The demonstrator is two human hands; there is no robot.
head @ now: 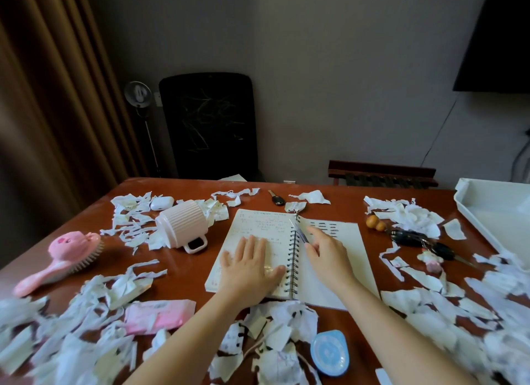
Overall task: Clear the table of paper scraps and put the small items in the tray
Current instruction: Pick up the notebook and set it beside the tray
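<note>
An open spiral notebook (338, 258) lies in the middle of the brown table (198, 250). My left hand (251, 265) rests flat on its left page, fingers apart. My right hand (327, 248) grips a pen (299, 231) by the spiral binding. Torn paper scraps (407, 217) cover most of the table. A white tray (499, 212) stands at the far right. Small items lie around: a white earbud case (162, 203), a car key (276, 198), a key bunch (415, 238) and a blue round case (330, 353).
A pink mug (183, 227) lies tipped on its side at the left. A pink hairbrush (61, 258) sits near the left edge. A pink tissue pack (156, 316) lies among scraps in front. A black chair (209, 126) stands behind the table.
</note>
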